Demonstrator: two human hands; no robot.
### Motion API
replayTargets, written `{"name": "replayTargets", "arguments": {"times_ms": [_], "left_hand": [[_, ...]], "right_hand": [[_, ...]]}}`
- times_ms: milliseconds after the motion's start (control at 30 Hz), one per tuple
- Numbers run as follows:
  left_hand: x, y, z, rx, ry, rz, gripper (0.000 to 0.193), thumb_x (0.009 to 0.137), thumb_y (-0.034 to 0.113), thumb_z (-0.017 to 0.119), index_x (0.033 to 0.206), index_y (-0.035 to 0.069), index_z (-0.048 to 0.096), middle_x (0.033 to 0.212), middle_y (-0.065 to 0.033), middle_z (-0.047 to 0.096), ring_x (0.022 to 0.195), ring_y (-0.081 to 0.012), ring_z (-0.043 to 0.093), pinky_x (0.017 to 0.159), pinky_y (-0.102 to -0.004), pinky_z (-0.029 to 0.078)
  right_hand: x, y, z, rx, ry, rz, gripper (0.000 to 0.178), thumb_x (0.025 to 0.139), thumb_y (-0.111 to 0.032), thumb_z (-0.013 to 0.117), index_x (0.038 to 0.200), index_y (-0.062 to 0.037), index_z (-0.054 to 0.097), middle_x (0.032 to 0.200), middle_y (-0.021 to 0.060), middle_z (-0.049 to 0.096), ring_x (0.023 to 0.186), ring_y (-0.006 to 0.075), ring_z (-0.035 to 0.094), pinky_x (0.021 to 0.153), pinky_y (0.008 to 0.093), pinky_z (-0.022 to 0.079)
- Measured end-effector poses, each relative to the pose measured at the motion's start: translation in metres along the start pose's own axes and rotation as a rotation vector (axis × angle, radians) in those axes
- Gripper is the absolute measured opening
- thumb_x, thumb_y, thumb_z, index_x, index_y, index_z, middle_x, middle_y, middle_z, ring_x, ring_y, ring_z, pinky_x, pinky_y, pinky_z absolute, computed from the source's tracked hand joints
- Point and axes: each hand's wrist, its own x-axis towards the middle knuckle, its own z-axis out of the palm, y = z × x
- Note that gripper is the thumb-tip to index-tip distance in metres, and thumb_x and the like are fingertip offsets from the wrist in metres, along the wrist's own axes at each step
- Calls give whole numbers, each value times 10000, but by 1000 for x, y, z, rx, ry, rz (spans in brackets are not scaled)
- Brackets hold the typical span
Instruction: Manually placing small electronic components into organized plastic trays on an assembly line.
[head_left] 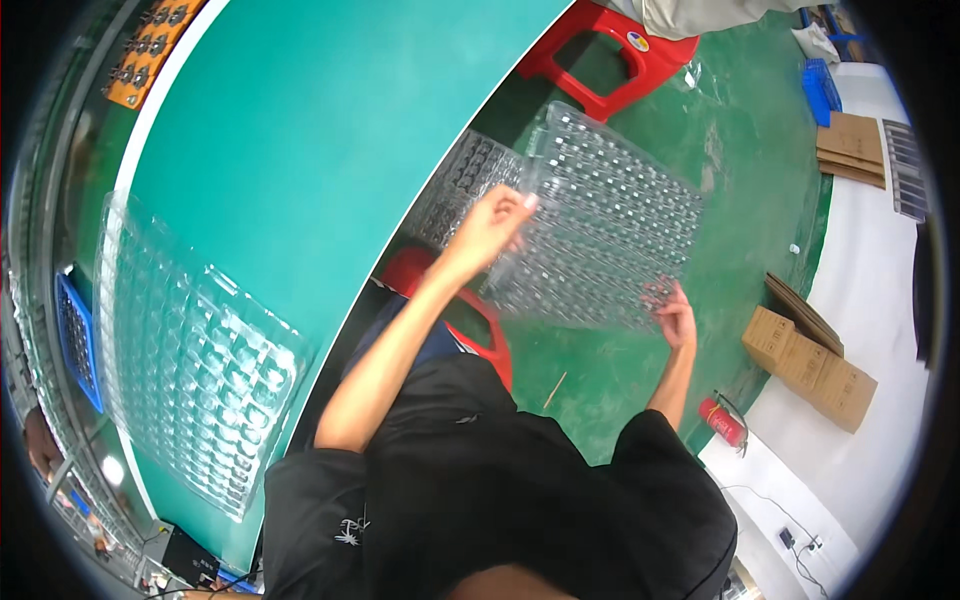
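A transparent plastic blister tray with rows of small pockets is held up over the floor, beside the table edge. My left hand pinches its left side, with the thumb on the rim. At the lower right corner, my right hand grips the tray, its fingers partly seen through the plastic. Behind the left hand, more transparent tray plastic sits lower down, partly hidden; what it rests on I cannot tell. Another transparent tray lies on the green table to my left.
Red plastic stools stand ahead and close by my left side. Cardboard boxes and a fire extinguisher are along the right wall. A blue crate and an orange rack lie beyond the table's far side.
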Motion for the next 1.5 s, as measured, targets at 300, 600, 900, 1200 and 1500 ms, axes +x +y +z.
{"name": "replayTargets", "arguments": {"times_ms": [300, 600, 900, 1200, 1500], "left_hand": [[-92, 116, 82, -51, -165, 272, 315, 933, 137, 672, 1118, 30, 441, 1026, -82, 604, 734, -89, 611, 622, -240, 513], [-172, 188, 30, -118, 290, 506, 570, 946, 78, 629, 1407, -1, 303, 988, -91, 593, 695, -98, 613, 629, -242, 527], [-181, 192, -56, 80, 746, 589, 681, 991, 246, 553, 1460, -111, 213, 1042, -171, 619, 686, -195, 656, 637, -331, 521], [-215, 212, -73, 322, 954, 400, 604, 970, 196, 522, 1418, -149, 310, 1274, -321, 556, 1122, -385, 612, 919, -397, 501], [-401, 231, -80, 602, 542, 589, 427, 928, 153, 569, 1312, -33, 549, 1268, -250, 604, 1215, -344, 581, 1022, -379, 442]], "right_hand": [[-73, -153, -8, -250, 4, -213, 851, 583, 8, 560, 1417, -8, 391, 1151, 176, 597, 996, 311, 617, 869, 411, 516], [-39, -265, 174, -471, -364, -487, 777, 642, 14, 500, 1411, 78, 410, 1193, 205, 606, 936, 247, 661, 800, 356, 552], [51, -336, 360, -835, -579, -460, 673, 694, 37, 471, 1366, 53, 467, 1140, 136, 658, 908, 182, 676, 787, 304, 551], [86, -335, 483, -1051, -639, -430, 566, 673, 53, 478, 1225, 11, 591, 1004, 53, 668, 770, 126, 643, 677, 228, 524], [94, -324, 507, -1164, -564, -434, 640, 728, -24, 546, 1368, -46, 541, 964, 14, 621, 868, 128, 582, 789, 269, 475]]}}
